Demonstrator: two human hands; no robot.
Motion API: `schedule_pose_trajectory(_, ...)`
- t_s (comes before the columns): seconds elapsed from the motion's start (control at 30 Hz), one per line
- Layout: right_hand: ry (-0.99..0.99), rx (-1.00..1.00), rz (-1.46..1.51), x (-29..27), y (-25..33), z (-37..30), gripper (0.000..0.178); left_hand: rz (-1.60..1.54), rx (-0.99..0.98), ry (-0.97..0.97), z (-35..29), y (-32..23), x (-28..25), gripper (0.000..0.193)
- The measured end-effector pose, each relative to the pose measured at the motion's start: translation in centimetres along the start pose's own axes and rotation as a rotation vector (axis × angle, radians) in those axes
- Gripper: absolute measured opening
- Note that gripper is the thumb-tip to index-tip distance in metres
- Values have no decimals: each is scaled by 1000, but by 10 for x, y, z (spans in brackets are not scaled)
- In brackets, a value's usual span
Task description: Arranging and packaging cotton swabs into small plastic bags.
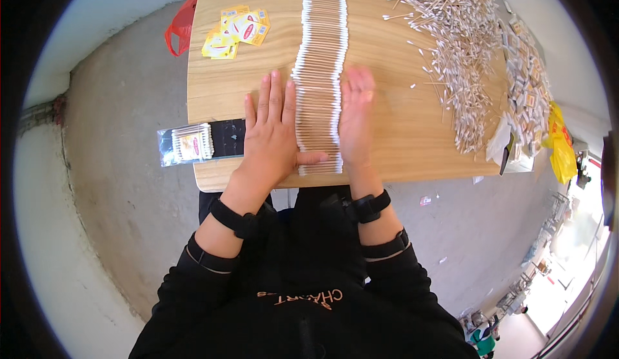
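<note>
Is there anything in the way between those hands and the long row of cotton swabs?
Nothing visible. The left hand lies along the left edge of the row of cotton swabs, and the right hand is beside its right edge. The heap of loose swabs sits off to the right.

The person's left arm and right arm reach forward from the lower edge, left hand palm down with fingers extended and thumb stretched rightward, right hand on edge, palm facing inward, its fingers slightly blurred.
</note>
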State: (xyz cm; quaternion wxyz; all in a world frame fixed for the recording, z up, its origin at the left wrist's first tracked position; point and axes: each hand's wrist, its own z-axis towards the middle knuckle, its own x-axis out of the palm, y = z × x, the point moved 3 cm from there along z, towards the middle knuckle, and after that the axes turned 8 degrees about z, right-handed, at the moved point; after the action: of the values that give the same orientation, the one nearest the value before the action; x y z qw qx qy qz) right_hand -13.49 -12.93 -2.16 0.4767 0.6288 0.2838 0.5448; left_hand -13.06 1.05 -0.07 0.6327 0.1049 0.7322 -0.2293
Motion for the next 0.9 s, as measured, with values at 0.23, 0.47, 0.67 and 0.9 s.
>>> schedule_pose_trajectory(0.23, -199, -8, 22, -24, 7, -26, 66, -11, -11, 10, -23, -1, -5, 133)
schedule_pose_trajectory(0.47, -157, -68, -184, 2, 10, -20, 48, 22, -2, -56, -23, -6, 7, 135)
schedule_pose_trajectory(0.67, -139, -177, -929, -21, 21, -11, 53, -2, 53, -60, -23, -16, 2, 132)
schedule_pose_trajectory(0.9, -158, -111, -756, -24, 23, -18, 50, 11, 26, -30, -38, -5, -14, 133)
